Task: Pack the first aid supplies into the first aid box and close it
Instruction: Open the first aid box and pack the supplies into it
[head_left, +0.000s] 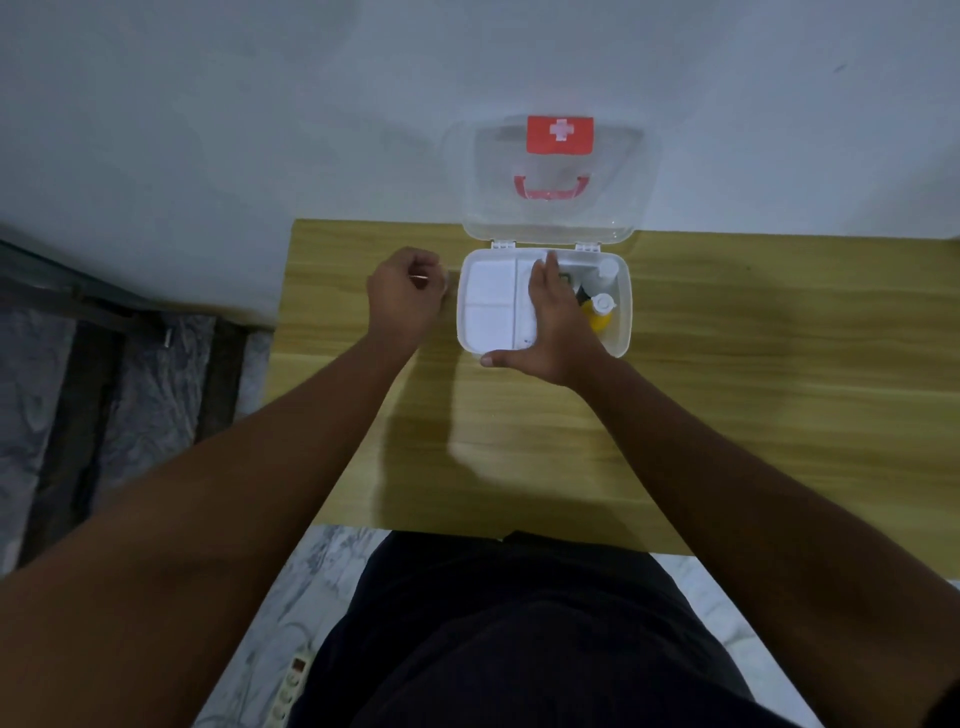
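The first aid box (625, 332) stands on the wooden table with its clear lid (550, 223) swung up against the wall. A white divided tray (488, 304) fills the box's left part. My right hand (556, 332) spans this tray, thumb at its near edge and fingers at its far edge, gripping it. To the right of the hand, a yellow bottle with a white cap (600, 314) and a white bottle (607, 270) stand inside the box. My left hand (405, 291) is curled just left of the box; I cannot tell whether it holds anything.
The wooden table (753, 395) stands against a pale wall. The lid carries a red cross label (560, 134) and a red handle (550, 189). A white power strip (291, 686) lies on the marble floor at my feet. Dark steps run down the left.
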